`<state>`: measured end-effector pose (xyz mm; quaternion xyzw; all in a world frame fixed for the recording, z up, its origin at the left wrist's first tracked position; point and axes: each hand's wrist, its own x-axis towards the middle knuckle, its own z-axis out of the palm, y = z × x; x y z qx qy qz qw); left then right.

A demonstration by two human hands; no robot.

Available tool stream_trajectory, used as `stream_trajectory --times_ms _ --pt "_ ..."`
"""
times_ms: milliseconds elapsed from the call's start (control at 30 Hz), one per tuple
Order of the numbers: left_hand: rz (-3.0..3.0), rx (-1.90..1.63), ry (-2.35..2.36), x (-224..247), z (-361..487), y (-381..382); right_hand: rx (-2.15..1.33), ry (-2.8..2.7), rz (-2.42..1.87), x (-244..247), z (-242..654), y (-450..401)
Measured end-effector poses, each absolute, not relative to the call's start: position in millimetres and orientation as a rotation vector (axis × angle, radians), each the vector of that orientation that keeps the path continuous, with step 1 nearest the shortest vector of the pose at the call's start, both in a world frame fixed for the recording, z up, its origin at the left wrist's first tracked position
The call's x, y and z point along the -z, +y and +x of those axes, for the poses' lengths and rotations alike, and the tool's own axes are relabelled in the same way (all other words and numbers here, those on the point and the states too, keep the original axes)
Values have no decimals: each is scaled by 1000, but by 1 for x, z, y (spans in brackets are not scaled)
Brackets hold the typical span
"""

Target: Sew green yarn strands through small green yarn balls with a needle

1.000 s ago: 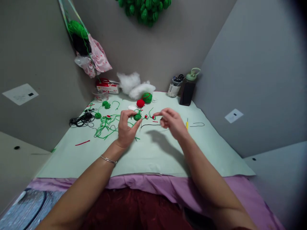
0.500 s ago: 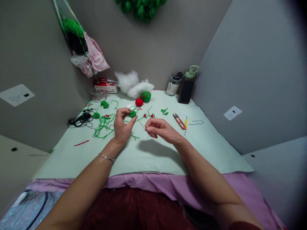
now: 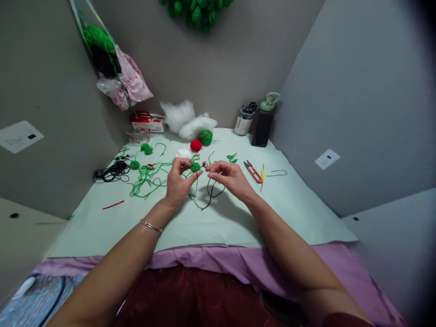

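Observation:
My left hand [image 3: 177, 180] pinches a small green crocheted ball [image 3: 195, 167] between thumb and fingers. From the ball a dark thread [image 3: 202, 209] hangs in loose loops above the table, running to just below my right hand [image 3: 226, 178]. The fingertips of that hand are pinched together close to the ball's right side; what sits between them is too small to make out. Just behind the gap between my hands lies a small red, white and green piece [image 3: 205, 164].
Green yarn scraps [image 3: 145, 184] and a black thread tangle [image 3: 111, 172] lie left. Orange-handled snips [image 3: 252, 172] and a yellow-handled tool [image 3: 262, 176] lie right. Behind are white stuffing [image 3: 197, 127], a red yarn ball [image 3: 195, 145], a green ball [image 3: 205, 136] and a dark bottle [image 3: 263, 127].
My right hand has come in close to the green ball. The thread, stretched between the hands before, now droops in loops. My left hand has shifted slightly right with the ball.

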<state>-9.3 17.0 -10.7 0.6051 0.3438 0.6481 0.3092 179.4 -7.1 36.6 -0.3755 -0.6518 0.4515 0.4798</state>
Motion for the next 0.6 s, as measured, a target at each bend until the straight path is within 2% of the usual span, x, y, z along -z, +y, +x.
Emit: stream_trajectory --times_ms 233,433,600 --pt "1785 -1543 901 15 -6 12 -1426 -1268 -868 -22 167 -3" --pt "1889 -1464 928 11 -15 20 -1457 -1133 -869 -23 171 2" --pt "1446 -1496 960 4 -25 32 -1592 -1028 -851 -27 179 4"
